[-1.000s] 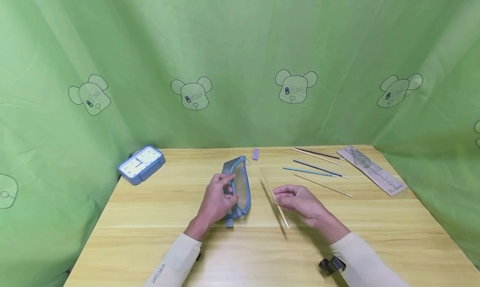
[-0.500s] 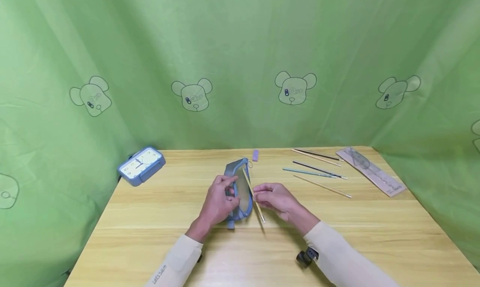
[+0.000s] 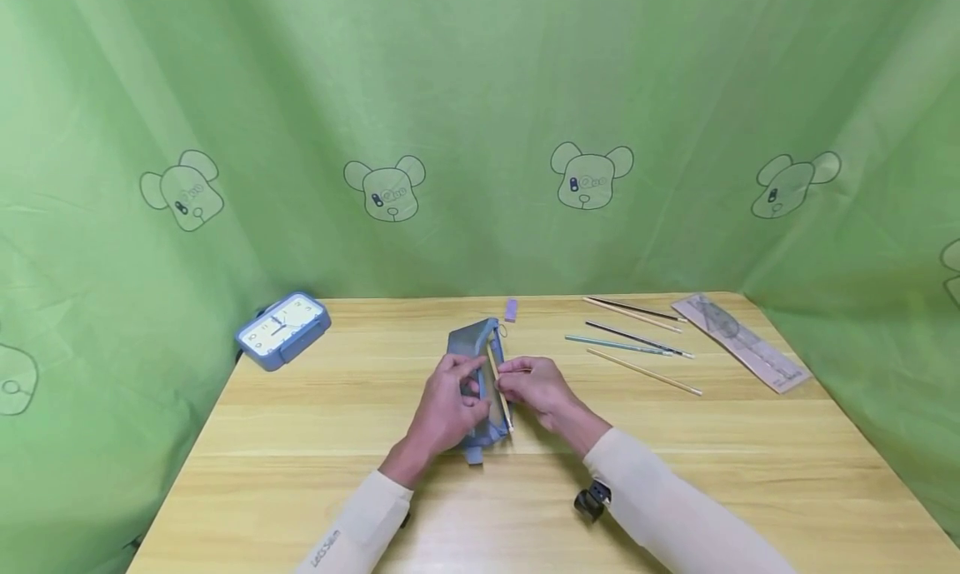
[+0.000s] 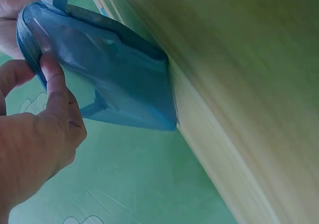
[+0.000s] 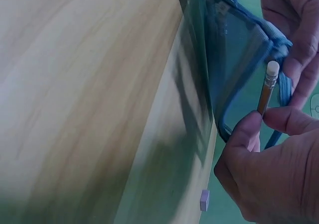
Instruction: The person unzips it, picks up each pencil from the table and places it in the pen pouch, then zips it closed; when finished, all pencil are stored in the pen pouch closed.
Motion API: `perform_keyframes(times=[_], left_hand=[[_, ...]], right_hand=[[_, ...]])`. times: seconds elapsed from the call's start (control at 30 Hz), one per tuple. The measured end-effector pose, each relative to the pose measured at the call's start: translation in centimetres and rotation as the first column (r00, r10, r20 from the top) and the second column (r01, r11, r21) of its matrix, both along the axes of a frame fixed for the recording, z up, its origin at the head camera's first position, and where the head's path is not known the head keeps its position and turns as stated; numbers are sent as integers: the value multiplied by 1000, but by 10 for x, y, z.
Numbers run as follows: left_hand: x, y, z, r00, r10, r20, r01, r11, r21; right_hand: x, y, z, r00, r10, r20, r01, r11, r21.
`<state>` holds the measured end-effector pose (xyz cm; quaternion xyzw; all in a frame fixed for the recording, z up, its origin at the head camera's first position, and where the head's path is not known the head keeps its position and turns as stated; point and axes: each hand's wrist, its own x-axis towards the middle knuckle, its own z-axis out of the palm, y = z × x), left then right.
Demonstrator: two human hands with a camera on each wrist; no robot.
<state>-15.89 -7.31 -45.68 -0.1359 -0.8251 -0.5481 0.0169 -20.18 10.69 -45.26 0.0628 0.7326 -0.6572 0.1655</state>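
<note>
A blue mesh pencil case (image 3: 467, 341) stands on the table with its zipped mouth spread apart. My left hand (image 3: 447, 401) pinches one edge of that mouth between thumb and fingers; the left wrist view shows the mesh side of the pencil case (image 4: 124, 79) beyond the fingers. At the opposite edge, my right hand (image 3: 538, 388) pinches a plain wooden pencil (image 3: 495, 366) lengthwise in the opening. In the right wrist view the white eraser end of the pencil (image 5: 269, 79) points up past the thumb and fingertip.
Several pencils lie to the right, among them a teal pencil (image 3: 615, 344) and a plain one (image 3: 643, 371). A ruler set in a clear sleeve (image 3: 738, 341) lies at far right. Behind the case is a purple eraser (image 3: 511, 310). A blue clock (image 3: 283, 328) sits back left.
My right hand has carried the wooden pencil leftward from beside the pencil case into its mouth. My left hand and the pencil case have shifted slightly right.
</note>
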Motion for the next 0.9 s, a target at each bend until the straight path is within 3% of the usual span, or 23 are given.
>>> perform_keyframes(times=[0.43,0.9], left_hand=[[-1,3,0,999,39,4,-39,999,26],[-1,0,1,999,49,-18,-48,998,29]], right_hand=[[1,-18,-2,999,-34,-28,35,997,63],[3,-19,-5,999,-48,-19,48,999,-2]])
